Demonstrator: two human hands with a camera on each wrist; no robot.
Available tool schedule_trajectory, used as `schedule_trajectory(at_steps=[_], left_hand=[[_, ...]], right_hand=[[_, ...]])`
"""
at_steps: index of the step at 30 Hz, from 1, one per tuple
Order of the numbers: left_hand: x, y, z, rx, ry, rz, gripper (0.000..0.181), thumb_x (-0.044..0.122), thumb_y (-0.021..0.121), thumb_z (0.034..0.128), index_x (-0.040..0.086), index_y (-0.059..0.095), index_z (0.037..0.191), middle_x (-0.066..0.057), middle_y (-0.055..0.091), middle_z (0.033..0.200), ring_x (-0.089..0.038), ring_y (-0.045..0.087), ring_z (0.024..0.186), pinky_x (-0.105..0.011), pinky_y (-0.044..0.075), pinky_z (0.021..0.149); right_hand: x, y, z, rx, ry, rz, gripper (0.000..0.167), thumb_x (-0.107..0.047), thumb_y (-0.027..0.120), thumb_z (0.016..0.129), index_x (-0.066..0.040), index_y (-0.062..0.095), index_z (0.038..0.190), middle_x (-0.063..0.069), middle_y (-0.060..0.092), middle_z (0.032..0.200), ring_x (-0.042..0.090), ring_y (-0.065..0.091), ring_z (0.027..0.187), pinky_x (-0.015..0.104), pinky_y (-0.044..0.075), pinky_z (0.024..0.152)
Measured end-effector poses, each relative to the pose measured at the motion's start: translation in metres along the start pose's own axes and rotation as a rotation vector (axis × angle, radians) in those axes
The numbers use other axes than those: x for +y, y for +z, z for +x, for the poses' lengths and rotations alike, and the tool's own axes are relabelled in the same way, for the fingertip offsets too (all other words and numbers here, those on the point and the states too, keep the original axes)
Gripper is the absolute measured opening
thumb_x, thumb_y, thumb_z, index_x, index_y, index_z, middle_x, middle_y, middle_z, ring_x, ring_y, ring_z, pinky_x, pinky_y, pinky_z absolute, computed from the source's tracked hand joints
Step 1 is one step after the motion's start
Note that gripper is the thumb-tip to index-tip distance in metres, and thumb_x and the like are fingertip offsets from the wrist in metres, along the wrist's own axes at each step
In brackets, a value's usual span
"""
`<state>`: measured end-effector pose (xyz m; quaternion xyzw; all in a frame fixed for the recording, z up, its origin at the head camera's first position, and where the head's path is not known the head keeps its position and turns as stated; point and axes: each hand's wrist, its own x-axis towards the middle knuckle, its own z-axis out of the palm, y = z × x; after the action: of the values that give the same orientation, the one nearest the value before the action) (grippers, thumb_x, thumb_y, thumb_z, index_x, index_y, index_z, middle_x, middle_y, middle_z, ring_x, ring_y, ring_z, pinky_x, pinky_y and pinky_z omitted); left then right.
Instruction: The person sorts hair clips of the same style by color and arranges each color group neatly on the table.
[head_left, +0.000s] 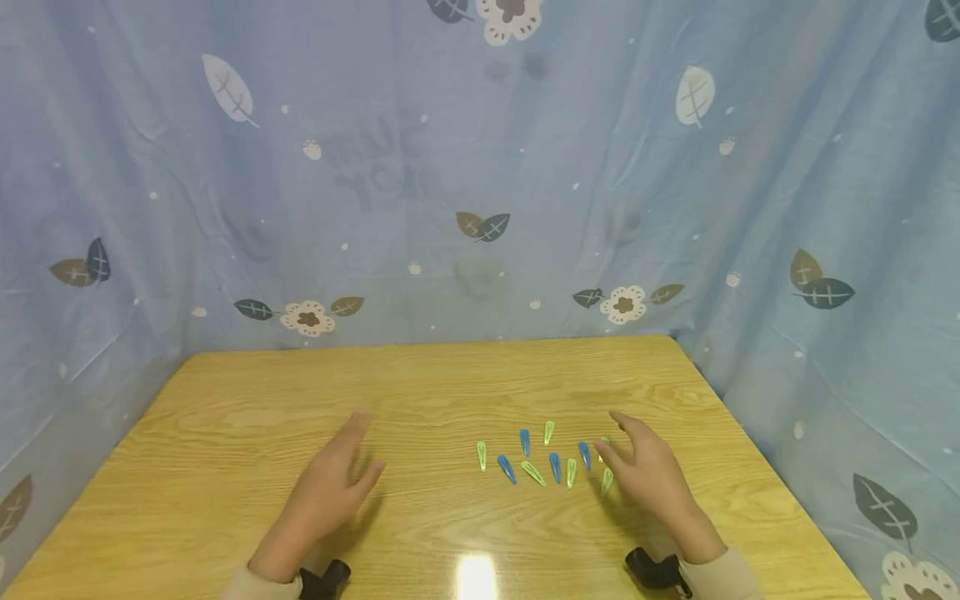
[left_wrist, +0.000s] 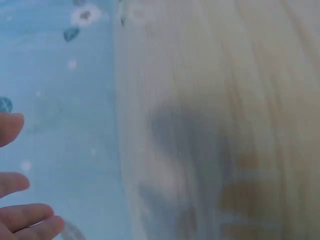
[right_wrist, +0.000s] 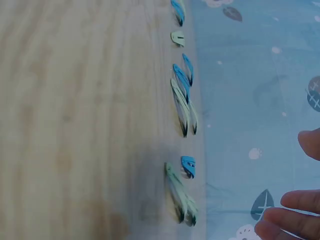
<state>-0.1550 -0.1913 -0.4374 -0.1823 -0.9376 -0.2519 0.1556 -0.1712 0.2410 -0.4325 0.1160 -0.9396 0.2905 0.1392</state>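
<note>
Left hand and right hand empty, fingers relaxed. Green clips and blue clips lie loose, intermixed on counter; work apparently not yet started.

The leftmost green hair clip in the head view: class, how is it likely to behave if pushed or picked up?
The green hair clip looks small and thin, so it is probably light. It lies low on the table, so a push would likely slide it rather than roll it. Its crisp, straight outline suggests it is stiff, not floppy.
</note>
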Motion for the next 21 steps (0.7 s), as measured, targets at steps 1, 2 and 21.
schedule_trajectory(at_steps=[1,2,21], left_hand=[[0.002,0.002,0.001,-0.005,-0.007,-0.052,0.069,0.025,0.065,0.0928,-0.004,0.032,0.146,-0.028,0.033,0.147,-0.045,0.041,0.128,-0.059,0.038,0.097],[0.004,0.005,0.002,-0.003,-0.007,-0.105,0.066,0.024,0.063,0.0937,-0.004,0.033,0.146,-0.027,0.034,0.146,-0.045,0.040,0.129,-0.058,0.037,0.098],[0.046,0.069,0.027,-0.135,-0.186,-0.915,0.044,0.011,0.053,0.0990,-0.011,0.042,0.135,-0.029,0.049,0.132,-0.041,0.049,0.122,-0.035,0.042,0.100]], right_hand=[[0.000,0.000,-0.001,0.008,-0.001,0.012,0.055,-0.029,0.061,0.095,0.008,0.048,0.133,0.028,0.052,0.130,0.046,0.051,0.116,0.059,0.043,0.091],[0.001,0.000,-0.001,0.016,-0.003,0.023,0.054,-0.027,0.062,0.094,0.008,0.049,0.132,0.028,0.053,0.128,0.046,0.052,0.114,0.058,0.044,0.089],[0.013,0.001,-0.031,0.009,0.168,0.235,0.038,-0.022,0.064,0.093,0.004,0.059,0.121,0.017,0.064,0.116,0.033,0.062,0.103,0.035,0.053,0.082]])
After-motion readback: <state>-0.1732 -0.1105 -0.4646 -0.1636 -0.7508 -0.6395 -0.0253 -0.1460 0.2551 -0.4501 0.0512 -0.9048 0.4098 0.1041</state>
